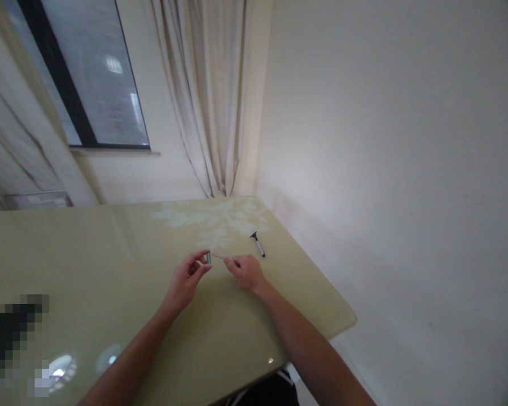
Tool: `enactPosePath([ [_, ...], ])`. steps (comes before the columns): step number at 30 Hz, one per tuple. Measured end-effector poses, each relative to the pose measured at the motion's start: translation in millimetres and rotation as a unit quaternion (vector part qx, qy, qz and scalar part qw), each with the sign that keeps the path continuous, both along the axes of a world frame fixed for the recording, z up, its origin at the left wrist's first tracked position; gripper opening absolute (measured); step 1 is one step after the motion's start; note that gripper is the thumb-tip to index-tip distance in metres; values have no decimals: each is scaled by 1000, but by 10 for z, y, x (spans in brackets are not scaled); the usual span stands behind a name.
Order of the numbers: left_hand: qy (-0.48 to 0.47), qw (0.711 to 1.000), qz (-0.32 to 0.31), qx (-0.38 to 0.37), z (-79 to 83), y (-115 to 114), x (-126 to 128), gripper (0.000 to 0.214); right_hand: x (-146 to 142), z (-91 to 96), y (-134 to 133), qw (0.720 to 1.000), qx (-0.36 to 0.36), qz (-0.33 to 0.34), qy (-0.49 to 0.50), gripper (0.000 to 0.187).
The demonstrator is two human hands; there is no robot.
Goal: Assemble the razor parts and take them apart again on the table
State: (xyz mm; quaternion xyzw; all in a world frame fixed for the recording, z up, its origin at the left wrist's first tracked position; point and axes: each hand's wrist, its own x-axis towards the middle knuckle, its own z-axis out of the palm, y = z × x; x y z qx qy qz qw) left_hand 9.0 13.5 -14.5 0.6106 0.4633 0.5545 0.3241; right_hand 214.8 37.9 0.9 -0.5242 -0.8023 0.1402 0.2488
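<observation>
My left hand [187,281] is closed in a pinch on a small razor cartridge [208,258], a narrow rectangle with dark, green and pale strips, held upright above the table. My right hand [248,272] grips a thin, light stick [217,256] between thumb and forefinger. The stick points left, and its tip is at or very near the cartridge; whether they touch I cannot tell. Just beyond my right hand lies a razor [258,245] with a grey and black handle, its dark T-shaped end pointing away from me.
The glossy yellow-green table [110,265] has a pale floral pattern and a rounded corner at right. A white wall [389,169] runs along its right side. Behind stand a curtain [211,96] and a window [97,73]. A blurred-out dark object [8,332] is at lower left.
</observation>
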Motion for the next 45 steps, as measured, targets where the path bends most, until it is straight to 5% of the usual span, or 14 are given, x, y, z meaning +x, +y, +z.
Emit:
enactPosePath([
  [4, -6, 1000, 12, 3, 29, -4, 7, 46, -39, -18, -23, 999, 3, 44, 12, 64],
  [10, -4, 1000, 8, 8, 10, 10, 0, 45, 58, -30, 50, 1000, 4, -12, 0, 65],
  [15, -20, 1000, 7, 13, -1, 18, -8, 44, 13, -18, 6, 999, 7, 46, 17, 63],
  [20, -12, 1000, 9, 14, 8, 21, -25, 44, 31, -13, 15, 1000, -6, -1, -13, 63],
  [25, -10, 1000, 7, 19, 16, 12, -18, 43, 45, -20, 25, 998, -13, 64, 25, 64],
  [30, -9, 1000, 7, 21, 9, 18, -17, 44, 53, -37, 53, 999, -19, 26, 10, 62],
  [34, -6, 1000, 4, 22, 2, 23, -14, 43, 53, -55, 65, 996, -24, 80, 26, 63],
  [40, -5, 999, 22, 25, 6, 22, -24, 44, 49, -67, 62, 998, -28, 46, 30, 61],
  [45, -6, 1000, 8, 25, 9, 14, -12, 44, 34, -62, 51, 994, -19, 96, 56, 60],
])
